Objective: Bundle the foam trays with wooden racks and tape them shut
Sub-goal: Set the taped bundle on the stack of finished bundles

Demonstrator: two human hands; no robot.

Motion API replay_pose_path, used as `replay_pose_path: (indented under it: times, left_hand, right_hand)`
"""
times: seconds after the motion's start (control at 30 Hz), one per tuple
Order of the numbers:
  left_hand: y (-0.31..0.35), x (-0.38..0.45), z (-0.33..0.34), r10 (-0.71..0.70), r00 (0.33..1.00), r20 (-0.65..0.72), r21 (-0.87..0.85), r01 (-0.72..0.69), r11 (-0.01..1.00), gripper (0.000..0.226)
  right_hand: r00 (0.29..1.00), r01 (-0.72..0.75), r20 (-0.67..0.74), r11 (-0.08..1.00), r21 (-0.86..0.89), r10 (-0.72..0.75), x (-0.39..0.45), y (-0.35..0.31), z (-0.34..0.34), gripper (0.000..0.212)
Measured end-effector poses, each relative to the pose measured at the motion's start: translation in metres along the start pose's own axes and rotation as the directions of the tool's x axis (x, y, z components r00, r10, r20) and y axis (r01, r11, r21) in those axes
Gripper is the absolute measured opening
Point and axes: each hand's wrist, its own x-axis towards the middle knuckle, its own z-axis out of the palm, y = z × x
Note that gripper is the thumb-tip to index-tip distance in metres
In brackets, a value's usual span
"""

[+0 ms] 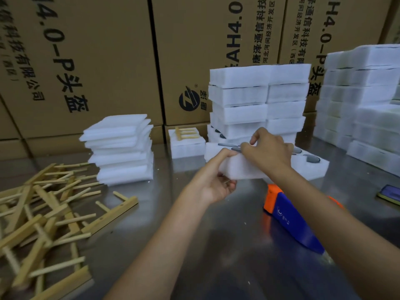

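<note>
The cardboard boxes (97, 68) with printed letters make a wall behind the metal table (194, 245). On the table, just in front of that wall, stands a tall stack of foam trays (257, 100). To the right of this stack there are more foam stacks (359, 98). To its left lies a pile of flat foam sheets (121, 148), and further left and nearer to the camera, a heap of wooden racks (43, 213). Between the sheets and the tall stack sits a small foam tray with one rack on it (186, 141).

Directly in front of the tall stack, one foam tray (249, 167) with dark pieces in its pockets is held a little above the table. The left hand (214, 182) grips its near left corner, fingers curled under and thumb on top. The right hand (268, 150) rests on the top, fingers bent and pinching at the surface. Below the right forearm lies a blue and orange tape dispenser (290, 217). A phone (389, 193) lies at the right edge.
</note>
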Motion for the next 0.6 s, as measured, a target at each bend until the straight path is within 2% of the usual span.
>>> replay_pose_path:
  times: [0.2,0.3,0.37,0.43,0.5,0.6]
  left_hand:
    - [-0.021,-0.072,-0.047,0.186,0.959,-0.214,-0.084,-0.208,0.975,0.019]
    - [-0.047,-0.090,-0.065,0.288,0.911,-0.294,-0.078,-0.323,0.943,0.038]
    - [-0.064,-0.098,-0.072,0.312,0.903,-0.297,-0.085,-0.350,0.933,0.044]
    - [-0.078,-0.104,-0.078,0.257,0.933,-0.250,-0.083,-0.285,0.955,0.034]
    - [-0.084,-0.113,-0.086,0.141,0.969,-0.201,-0.038,-0.152,0.988,0.020]
    - [-0.074,-0.133,-0.105,-0.090,0.994,-0.068,0.166,0.100,0.981,0.011]
  right_hand:
    - [0.968,0.093,0.224,0.990,0.105,-0.115,-0.044,-0.062,0.016,0.013]
    - [0.914,0.113,0.372,0.981,0.156,-0.165,-0.061,-0.079,0.030,0.019]
    - [0.843,0.148,0.496,0.976,0.158,-0.208,-0.074,-0.081,0.044,0.028]
    - [0.779,0.178,0.575,0.967,0.182,-0.251,-0.086,-0.080,0.061,0.033]
    - [0.757,0.179,0.587,0.955,0.238,-0.288,-0.092,-0.075,0.071,0.036]
    - [0.747,0.235,0.573,0.940,0.247,-0.338,-0.095,-0.063,0.074,0.035]
